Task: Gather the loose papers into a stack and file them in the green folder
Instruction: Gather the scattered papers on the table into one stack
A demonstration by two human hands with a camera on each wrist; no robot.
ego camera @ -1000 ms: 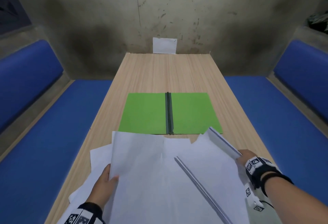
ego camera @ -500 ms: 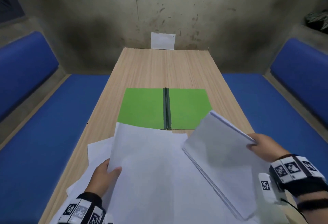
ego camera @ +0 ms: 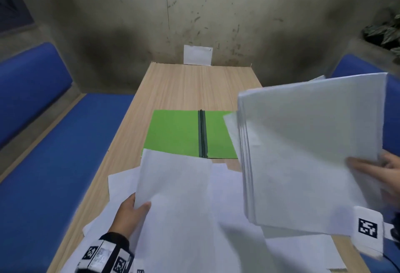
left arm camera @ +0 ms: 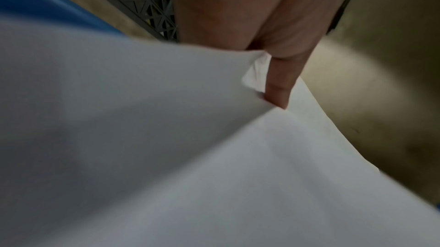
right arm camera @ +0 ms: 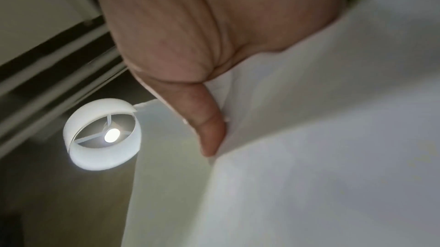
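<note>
The green folder (ego camera: 173, 132) lies open flat on the wooden table (ego camera: 194, 86), its dark spine running down its middle. My right hand (ego camera: 376, 171) grips a thick stack of white papers (ego camera: 307, 147) by its right edge, lifted and tilted over the folder's right half. In the right wrist view the thumb (right arm camera: 204, 125) presses on that stack (right arm camera: 309, 157). My left hand (ego camera: 132, 212) pinches the left edge of a large white sheet (ego camera: 177, 197) lying over more loose papers (ego camera: 121, 181) near me. The left wrist view shows the thumb (left arm camera: 278, 89) on top of the sheet (left arm camera: 166, 138).
Blue benches (ego camera: 54, 175) run along both sides of the table. A small white card (ego camera: 197, 54) leans against the stained wall at the far end. Plant leaves (ego camera: 385, 32) show at the upper right. The far half of the table is bare wood.
My right hand has raised the stack off the table and swung it up and to the right, tilting it toward upright. The left hand has kept its pinch on the sheet.
</note>
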